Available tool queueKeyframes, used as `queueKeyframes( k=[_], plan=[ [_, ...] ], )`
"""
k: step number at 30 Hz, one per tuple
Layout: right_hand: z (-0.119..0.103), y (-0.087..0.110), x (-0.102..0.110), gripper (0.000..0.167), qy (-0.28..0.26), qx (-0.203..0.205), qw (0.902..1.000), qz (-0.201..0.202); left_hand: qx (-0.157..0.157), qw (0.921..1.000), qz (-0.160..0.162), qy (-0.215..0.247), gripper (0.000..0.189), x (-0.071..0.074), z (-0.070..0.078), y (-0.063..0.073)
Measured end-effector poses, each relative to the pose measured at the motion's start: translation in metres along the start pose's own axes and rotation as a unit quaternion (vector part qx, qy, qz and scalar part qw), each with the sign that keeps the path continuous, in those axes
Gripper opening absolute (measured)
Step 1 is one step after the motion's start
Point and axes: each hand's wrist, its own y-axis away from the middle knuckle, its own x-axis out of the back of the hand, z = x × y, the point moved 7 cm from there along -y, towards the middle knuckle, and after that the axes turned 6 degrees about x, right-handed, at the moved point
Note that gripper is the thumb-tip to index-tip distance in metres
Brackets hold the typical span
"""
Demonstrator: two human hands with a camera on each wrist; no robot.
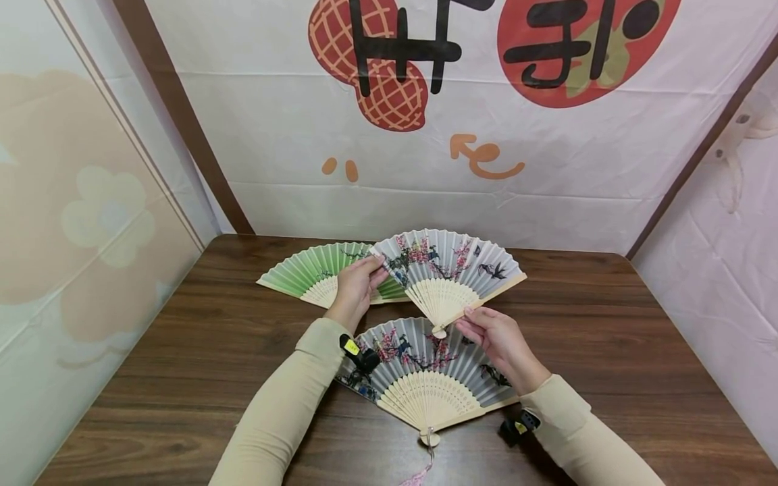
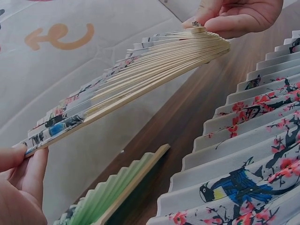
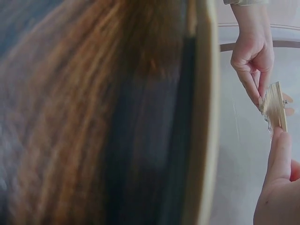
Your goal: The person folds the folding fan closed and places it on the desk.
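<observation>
So both hands are apart here, each pinching the same spread white fan (image 1: pixel 452 275) up off the table (image 1: pixel 176 364). Left hand (image 1: pixel 357 287) has its left edge, right hand (image 1: pixel 497 341) grips the right-hand stick near the pivot. A green fan (image 1: pixel 319 266) lies open at the back, partly hidden by the left hand and the white one. A gray fan (image 1: pixel 428 388) with a pink tassel (image 1: pixel 417 476) lies open in front. Right wrist view's mostly blur, maybe fan and tabletop.
</observation>
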Motion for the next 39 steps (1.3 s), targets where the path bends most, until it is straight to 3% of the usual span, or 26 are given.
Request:
queueKeyframes(
  k=[28,35,39],
  plan=[
    [0.0015,0.0026,-0.0035,0.03,0.018,-0.004,0.9998,-0.008,-0.014,0.9997,-0.015,-0.015,0.027,-0.0033,0.0003,-0.0008],
    [0.003,0.0013,-0.0028,0.028,0.026,-0.002,0.9996,-0.006,-0.008,0.9996,-0.014,-0.024,0.033,-0.0034,-0.0002,-0.0007],
    [0.0037,0.0012,-0.0025,0.028,0.028,-0.003,0.9996,-0.005,-0.011,0.9997,-0.013,-0.02,0.025,-0.0039,0.0003,-0.0012]
  ],
)
